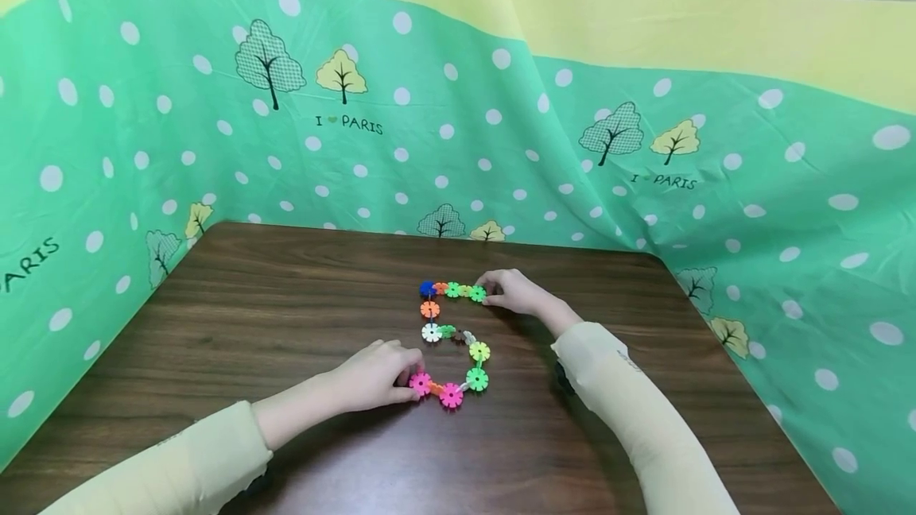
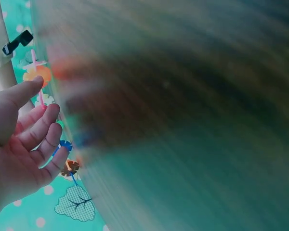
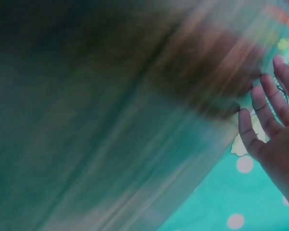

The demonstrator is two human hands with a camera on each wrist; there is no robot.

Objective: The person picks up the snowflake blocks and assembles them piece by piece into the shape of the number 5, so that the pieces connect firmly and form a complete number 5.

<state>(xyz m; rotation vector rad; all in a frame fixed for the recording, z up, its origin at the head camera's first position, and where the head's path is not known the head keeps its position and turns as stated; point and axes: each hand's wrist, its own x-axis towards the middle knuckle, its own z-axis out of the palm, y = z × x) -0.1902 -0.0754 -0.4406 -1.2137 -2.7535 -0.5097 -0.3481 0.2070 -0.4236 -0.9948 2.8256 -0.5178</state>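
A chain of interlocking plastic snowflake discs (image 1: pixel 451 396) lies on the table in the shape of a figure 5. Its discs are pink, orange, green, yellow, white, brown and blue. At the chain's lower left end, my left hand (image 1: pixel 381 376) pinches a pink disc (image 1: pixel 420 385) between thumb and forefinger. In the left wrist view, an orange disc (image 2: pixel 38 76) shows beyond the thumb of that hand (image 2: pixel 26 130). My right hand (image 1: pixel 514 292) pinches a green disc (image 1: pixel 477 293) at the upper right end. The right wrist view shows this hand (image 3: pixel 279 120) with its other fingers spread loosely.
The chain rests on a dark wood-grain table (image 1: pixel 300 284). A green and yellow cloth (image 1: pixel 401 181) with white dots and printed trees hangs along the table's back and sides. Both forearms reach in from the front in pale sleeves (image 1: pixel 222 451).
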